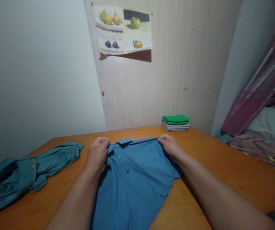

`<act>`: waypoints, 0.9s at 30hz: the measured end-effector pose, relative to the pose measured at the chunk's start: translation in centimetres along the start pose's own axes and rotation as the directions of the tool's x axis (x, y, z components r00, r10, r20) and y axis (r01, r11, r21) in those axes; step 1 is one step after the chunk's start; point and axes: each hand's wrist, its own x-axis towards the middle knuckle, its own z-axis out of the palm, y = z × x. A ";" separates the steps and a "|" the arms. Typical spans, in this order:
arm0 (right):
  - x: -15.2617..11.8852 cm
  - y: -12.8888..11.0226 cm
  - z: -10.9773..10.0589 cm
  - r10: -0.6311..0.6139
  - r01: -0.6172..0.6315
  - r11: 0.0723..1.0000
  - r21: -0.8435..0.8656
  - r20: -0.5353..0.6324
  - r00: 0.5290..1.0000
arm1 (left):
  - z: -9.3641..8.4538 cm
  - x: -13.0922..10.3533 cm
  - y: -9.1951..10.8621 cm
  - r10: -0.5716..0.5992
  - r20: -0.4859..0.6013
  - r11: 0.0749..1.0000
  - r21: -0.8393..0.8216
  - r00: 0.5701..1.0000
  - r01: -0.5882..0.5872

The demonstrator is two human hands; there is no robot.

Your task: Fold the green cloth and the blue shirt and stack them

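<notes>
The blue shirt (137, 179) was at the bench's (207, 150) near middle, collar (125, 141) toward twelve o'clock, lower end out of view at six. From its middle, the left hand (99, 148) was clamped on fabric beside the collar at ten o'clock, the right hand (169, 145) on the shoulder edge at two. The step looked like stretching the shoulder line; the next move probably called for even tension. At nine o'clock a crumpled teal garment (24, 172) could hamper spreading leftward; folded cloths (176, 123) sat at one, well apart.
</notes>
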 end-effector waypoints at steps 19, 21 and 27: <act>-0.1 -1.3 -0.7 0.035 -0.027 0.995 0.094 -0.093 0.995 | -0.8 0.7 0.0 -0.003 -0.131 0.997 -0.075 0.991 -0.007; -0.1 -1.3 -0.8 0.037 -0.029 0.995 0.093 -0.092 0.995 | -0.7 0.7 0.0 -0.001 -0.138 0.998 -0.062 0.990 -0.008; -0.1 -1.1 -0.6 0.011 -0.007 0.997 0.079 -0.058 0.998 | -0.5 0.3 0.2 -0.006 -0.102 1.000 -0.022 0.995 0.004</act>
